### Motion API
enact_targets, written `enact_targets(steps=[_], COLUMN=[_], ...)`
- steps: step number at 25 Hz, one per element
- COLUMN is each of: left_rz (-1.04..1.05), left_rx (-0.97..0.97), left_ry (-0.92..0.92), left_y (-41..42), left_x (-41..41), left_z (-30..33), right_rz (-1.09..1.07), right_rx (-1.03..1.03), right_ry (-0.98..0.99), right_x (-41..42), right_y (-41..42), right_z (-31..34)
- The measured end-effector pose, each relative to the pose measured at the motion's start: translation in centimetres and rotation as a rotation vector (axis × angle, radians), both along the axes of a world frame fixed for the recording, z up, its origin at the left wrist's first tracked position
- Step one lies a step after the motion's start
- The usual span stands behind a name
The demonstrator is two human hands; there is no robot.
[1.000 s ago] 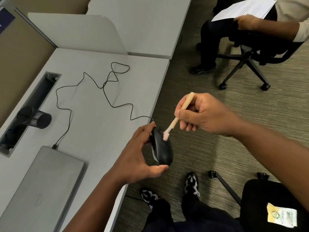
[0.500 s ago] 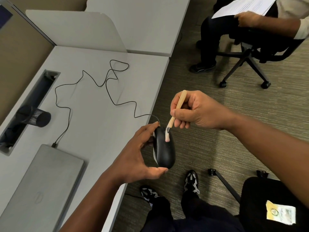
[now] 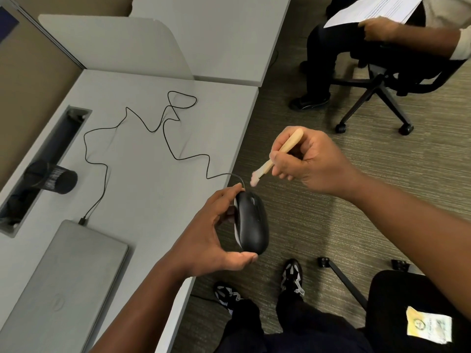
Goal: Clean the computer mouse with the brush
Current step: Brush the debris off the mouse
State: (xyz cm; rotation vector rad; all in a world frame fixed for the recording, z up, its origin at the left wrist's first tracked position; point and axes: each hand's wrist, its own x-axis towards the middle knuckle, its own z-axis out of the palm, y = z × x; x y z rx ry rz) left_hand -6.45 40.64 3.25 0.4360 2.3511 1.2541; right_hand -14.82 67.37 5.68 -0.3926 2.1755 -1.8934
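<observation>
**Brush lifted clear, mouse waiting below and to the left**

The computer mouse [image 3: 251, 222] sits in the air just off the desk edge [image 3: 244, 138], turned on its side with its black top facing the right hand. Its long axis runs roughly away from the person, cable end farthest. The left hand [image 3: 211, 238] clamps it end to end: thumb under the near end, fingertips curled over the far end by the cable [image 3: 163, 128], which trails back across the desk to a closed laptop [image 3: 66, 284].

Now the brush [image 3: 276, 159]. The right hand [image 3: 308, 161] pinches its wooden handle pen-style, fingers closed round it, and the pale bristles point down and left. There is a clear gap: the bristle tip hangs above and slightly right of the mouse's far end, not touching.

So the judgement is simple: the mouse lies down and to the left of the brush tip, and a short drop along that line should put bristles onto the buttons, ready for a stroke along the length of the body.
</observation>
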Motion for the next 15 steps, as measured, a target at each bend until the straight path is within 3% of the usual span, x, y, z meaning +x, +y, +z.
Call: enact_targets(steps=[5, 15], left_rz=[0.027, 0.141], left_rx=[0.014, 0.071], left_ry=[-0.017, 0.04], left_y=[0.2, -0.2], left_x=[-0.3, 0.1], left_z=[0.0, -1.0], right_rz=[0.122, 0.215], right_rx=[-0.245, -0.088], right_ry=[-0.27, -0.279], right_x=[0.9, 2.4], right_y=[-0.4, 2.2], right_z=[0.7, -0.8])
